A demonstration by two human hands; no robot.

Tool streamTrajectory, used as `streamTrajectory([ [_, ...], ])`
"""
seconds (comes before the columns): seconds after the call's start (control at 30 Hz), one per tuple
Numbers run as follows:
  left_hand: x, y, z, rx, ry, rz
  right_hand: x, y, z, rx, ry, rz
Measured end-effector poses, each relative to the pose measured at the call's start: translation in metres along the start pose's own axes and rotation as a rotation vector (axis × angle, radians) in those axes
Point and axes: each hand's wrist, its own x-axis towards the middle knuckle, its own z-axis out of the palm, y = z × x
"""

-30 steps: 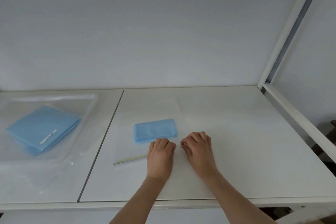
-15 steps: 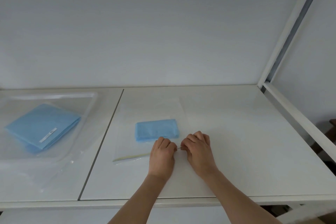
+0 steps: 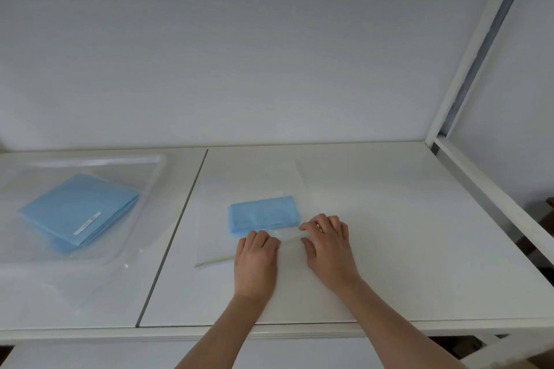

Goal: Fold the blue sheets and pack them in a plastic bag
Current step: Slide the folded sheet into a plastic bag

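A small folded blue sheet [image 3: 263, 213] lies inside a clear plastic bag [image 3: 250, 186] on the white table, just right of the table seam. The bag's near flap [image 3: 286, 234] is lifted and folded toward the sheet. My left hand [image 3: 256, 260] pinches this flap at its left part, fingers curled. My right hand [image 3: 328, 246] pinches the same flap at its right end. A yellowish strip [image 3: 214, 260] of the bag's edge shows left of my left hand.
A stack of larger folded blue sheets [image 3: 79, 211] with a white label sits in a clear plastic wrapper [image 3: 129, 249] at the left. A white frame post [image 3: 467, 63] and rail [image 3: 491, 198] border the table on the right. A white wall stands behind.
Both hands have moved apart along the bag's near edge and lifted the flap up toward the blue sheet. The right hand now sits farther right.
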Motion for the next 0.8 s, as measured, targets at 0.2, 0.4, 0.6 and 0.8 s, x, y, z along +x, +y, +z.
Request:
streamTrajectory([
  [0.2, 0.0, 0.001, 0.0, -0.007, 0.024, 0.006, -0.002, -0.012, 0.006, 0.039, 0.004, -0.055],
  [0.4, -0.001, 0.0, 0.0, 0.023, 0.045, 0.049, -0.004, -0.011, 0.003, 0.054, 0.039, -0.052],
  [0.6, -0.002, -0.001, 0.004, 0.008, 0.055, 0.041, -0.005, -0.012, 0.005, 0.0, 0.015, -0.05],
  [0.8, 0.002, 0.001, 0.003, -0.033, -0.007, -0.018, -0.004, -0.015, 0.003, -0.041, -0.055, -0.071],
])
